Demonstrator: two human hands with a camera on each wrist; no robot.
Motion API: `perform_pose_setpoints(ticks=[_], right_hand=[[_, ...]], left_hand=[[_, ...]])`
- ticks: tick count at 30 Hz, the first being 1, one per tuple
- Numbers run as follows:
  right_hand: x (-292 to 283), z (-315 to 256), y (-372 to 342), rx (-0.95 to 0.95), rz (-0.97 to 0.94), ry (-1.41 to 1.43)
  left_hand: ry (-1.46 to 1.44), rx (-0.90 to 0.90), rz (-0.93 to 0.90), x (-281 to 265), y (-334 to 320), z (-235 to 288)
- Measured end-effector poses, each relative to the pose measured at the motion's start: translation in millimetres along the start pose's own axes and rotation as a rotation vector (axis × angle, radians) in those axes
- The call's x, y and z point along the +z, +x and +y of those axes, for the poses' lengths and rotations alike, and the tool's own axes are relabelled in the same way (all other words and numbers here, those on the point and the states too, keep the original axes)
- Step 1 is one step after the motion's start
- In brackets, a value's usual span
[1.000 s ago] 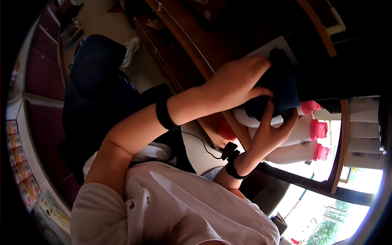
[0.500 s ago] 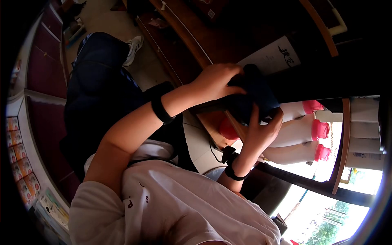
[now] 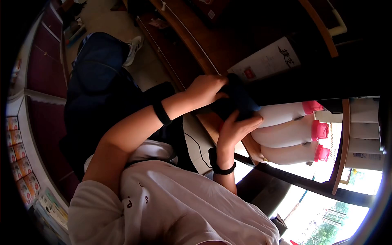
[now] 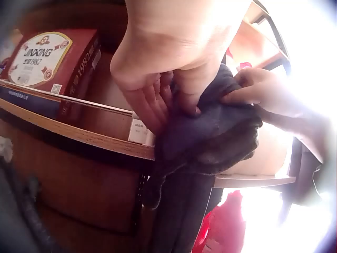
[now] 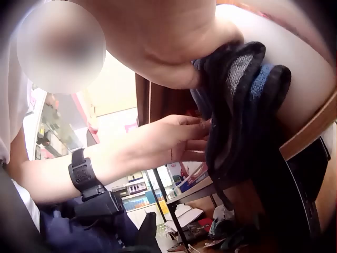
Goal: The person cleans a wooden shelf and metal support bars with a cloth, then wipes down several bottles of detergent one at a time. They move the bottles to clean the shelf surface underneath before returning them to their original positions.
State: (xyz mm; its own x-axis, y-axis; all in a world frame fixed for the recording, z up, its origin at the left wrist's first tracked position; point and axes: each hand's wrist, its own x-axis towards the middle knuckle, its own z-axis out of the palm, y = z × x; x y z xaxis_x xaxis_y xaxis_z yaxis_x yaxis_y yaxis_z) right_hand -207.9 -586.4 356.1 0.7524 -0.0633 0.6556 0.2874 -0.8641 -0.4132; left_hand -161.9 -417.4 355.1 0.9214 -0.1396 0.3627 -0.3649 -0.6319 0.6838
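A dark blue, folded cloth item (image 3: 244, 98) is held between both hands. My left hand (image 3: 206, 87) grips its left side in the head view; in the left wrist view, the thumb of that hand (image 4: 176, 45) presses on the cloth (image 4: 210, 132) and the fingers bend at its edge. My right hand (image 3: 237, 130) holds the lower end in the head view, its thumb and fingers around the fabric. In the right wrist view the cloth (image 5: 224, 121) shows layered dark edges with grey and blue fuzzy patches, and a thin strip hangs below.
White bottles (image 3: 281, 132) with pink caps stand close by on the right. A white printed box or sheet (image 3: 265, 61) lies on the dark wooden shelving beyond the cloth. In the left wrist view, a red box (image 4: 79, 68) stands behind the shelf edge (image 4: 79, 134).
Both hands have moved left and slightly down in the head view, carrying the cloth away from the printed sheet, which shows more. The right hand has turned.
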Motion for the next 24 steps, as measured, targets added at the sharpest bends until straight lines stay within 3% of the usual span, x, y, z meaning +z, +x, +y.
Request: perform_pose_setpoints(ticks=[5, 11, 12, 13, 19, 21, 24], right_hand=[[18, 16, -18, 0.009, 0.031, 0.044], [38, 38, -46, -0.117, 0.081, -0.087], [35, 38, -48, -0.076, 0.004, 0.008], [32, 38, -49, -0.029, -0.061, 0.104], [-14, 23, -23, 0.046, -0.021, 0.401], [-37, 18, -3, -0.001, 0.045, 0.471], [-69, 12, 21, -0.050, 0.210, 0.515]], left_hand=[[0.039, 0.063, 0.069, 8, -7, -1], [0.082, 0.054, 0.076, 13, -17, 8], [0.080, 0.027, 0.064, 14, -18, 9], [0.081, 0.011, 0.044, 15, -17, 9], [0.060, 0.132, 0.194, 11, -12, 25], [0.023, 0.152, 0.240, 5, -10, 42], [0.034, 0.364, 0.352, -2, -1, 68]])
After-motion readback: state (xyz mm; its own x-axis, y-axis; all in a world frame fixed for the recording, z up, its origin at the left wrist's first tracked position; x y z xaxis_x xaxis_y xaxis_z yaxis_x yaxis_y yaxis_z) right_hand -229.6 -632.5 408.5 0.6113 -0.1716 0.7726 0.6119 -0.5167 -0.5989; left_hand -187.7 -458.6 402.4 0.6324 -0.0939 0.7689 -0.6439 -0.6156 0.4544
